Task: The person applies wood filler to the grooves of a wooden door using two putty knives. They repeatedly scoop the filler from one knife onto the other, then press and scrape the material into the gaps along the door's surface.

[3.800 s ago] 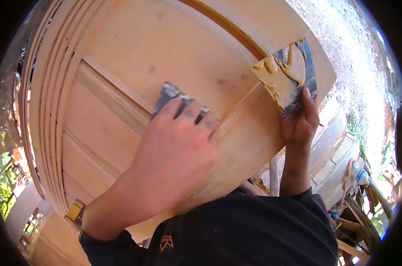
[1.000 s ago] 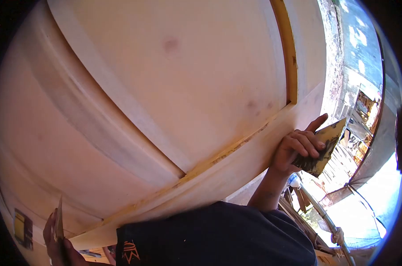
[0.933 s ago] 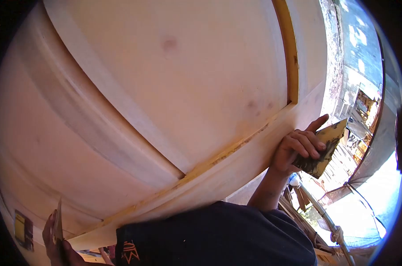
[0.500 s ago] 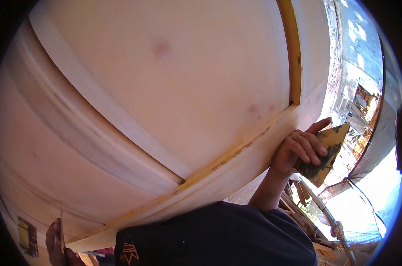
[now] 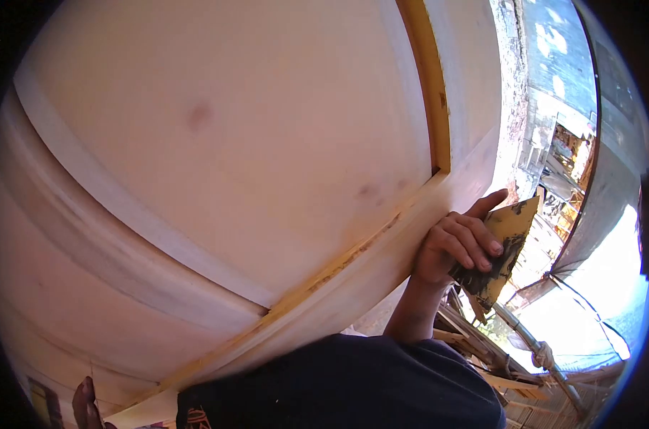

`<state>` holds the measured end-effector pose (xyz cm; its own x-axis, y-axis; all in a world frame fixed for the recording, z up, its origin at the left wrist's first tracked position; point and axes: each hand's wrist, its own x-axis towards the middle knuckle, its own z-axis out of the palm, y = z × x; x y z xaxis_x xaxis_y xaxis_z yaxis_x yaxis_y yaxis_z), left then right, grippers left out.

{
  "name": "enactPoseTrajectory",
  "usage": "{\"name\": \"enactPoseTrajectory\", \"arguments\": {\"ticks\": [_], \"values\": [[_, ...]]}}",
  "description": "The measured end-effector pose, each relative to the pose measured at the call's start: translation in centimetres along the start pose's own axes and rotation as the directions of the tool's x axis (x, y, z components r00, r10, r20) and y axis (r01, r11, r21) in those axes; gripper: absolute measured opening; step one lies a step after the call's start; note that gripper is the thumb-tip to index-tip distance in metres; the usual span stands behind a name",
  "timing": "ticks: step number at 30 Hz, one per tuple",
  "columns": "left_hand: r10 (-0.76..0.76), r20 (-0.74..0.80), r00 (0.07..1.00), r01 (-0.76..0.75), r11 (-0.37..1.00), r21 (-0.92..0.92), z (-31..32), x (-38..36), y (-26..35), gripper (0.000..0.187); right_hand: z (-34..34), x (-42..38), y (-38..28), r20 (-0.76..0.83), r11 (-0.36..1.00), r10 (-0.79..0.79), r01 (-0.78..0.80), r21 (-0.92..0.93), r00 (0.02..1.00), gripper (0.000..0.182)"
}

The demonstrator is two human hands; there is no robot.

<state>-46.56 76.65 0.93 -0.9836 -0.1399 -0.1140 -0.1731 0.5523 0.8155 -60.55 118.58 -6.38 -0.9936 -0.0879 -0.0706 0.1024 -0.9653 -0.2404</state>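
My right hand is closed on a flat yellow plate smeared with dark stuff, its fingers bent over the near face. The plate stands tilted beside the edge of a large pale panel. At the bottom left, my left hand is partly cut off by the frame. Its fingers lie along a thin flat blade seen edge-on, close to the panel. The blade's kind and its lower part cannot be made out.
Raised strips and a yellow-brown slot run across the panel, which shows some reddish stains. A dark shirt fills the bottom. Off to the right are a pole, loose wooden boards and a grey-blue wall in bright light.
The whole view has shifted, so the panel and the right hand with its plate appear further left. The left hand has slid lower and shows less. Both holds look the same.
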Motion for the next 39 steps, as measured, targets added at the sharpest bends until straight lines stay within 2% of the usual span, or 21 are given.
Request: {"name": "enactPoseTrajectory", "arguments": {"ticks": [3,6,8,10,12,15,17,22,27,32,39], "values": [[0.003,0.037,0.999,-0.004,1.0,0.029,-0.1,0.1,0.0,0.023,0.0,0.0,0.4,-0.004,1.0,-0.019,0.019,0.012,1.0,0.049],[-0.001,0.051,0.999,0.003,0.999,-0.04,-0.1,-0.1,-0.3,0.023,0.0,0.0,0.5,-0.012,1.0,-0.028,0.028,0.004,1.0,0.049],[-0.024,0.004,1.0,0.024,0.994,-0.11,0.0,-1.0,-0.7,0.023,0.2,-0.2,0.3,-0.034,0.999,-0.034,0.034,-0.007,0.999,0.05],[-0.19,0.093,0.977,0.172,0.97,0.174,-1.7,-2.6,-0.8,0.032,0.4,-0.2,0.2,-0.067,0.998,-0.057,0.056,-0.024,0.996,0.05],[-0.139,0.021,0.99,0.14,0.989,-0.048,-0.5,-1.8,-0.9,0.03,0.1,0.0,0.5,-0.083,0.998,-0.047,0.05,0.034,0.995,0.051],[-0.094,0.035,0.995,0.092,0.994,0.059,-0.2,-1.3,-0.1,0.03,0.4,-0.1,0.7,-0.101,0.997,-0.049,0.054,0.047,0.994,0.051],[-0.099,0.022,0.995,0.098,0.993,0.07,0.4,-1.6,0.3,0.03,0.0,-0.5,-0.2,-0.062,0.999,-0.034,0.034,-0.007,0.997,0.055],[-0.123,0.02,0.992,0.121,0.989,0.082,0.6,-2.7,0.2,0.032,0.6,-0.7,0.6,-0.081,1.0,-0.031,0.031,0.002,0.996,0.054],[-0.102,0.065,0.993,0.098,0.993,0.07,1.2,-1.9,1.1,0.037,0.6,-0.7,0.4,-0.088,0.997,0.005,-0.011,-0.075,0.996,0.052],[-0.097,0.099,0.99,0.094,0.995,0.041,0.7,-2.1,0.9,0.044,0.5,-1.1,0.4,-0.091,0.993,-0.028,0.017,-0.114,0.995,0.051],[-0.09,0.038,0.995,0.09,0.996,0.007,1.1,-2.8,0.0,0.042,1.1,-0.7,0.7,-0.102,0.991,0.002,-0.015,-0.131,0.995,0.053]]}}
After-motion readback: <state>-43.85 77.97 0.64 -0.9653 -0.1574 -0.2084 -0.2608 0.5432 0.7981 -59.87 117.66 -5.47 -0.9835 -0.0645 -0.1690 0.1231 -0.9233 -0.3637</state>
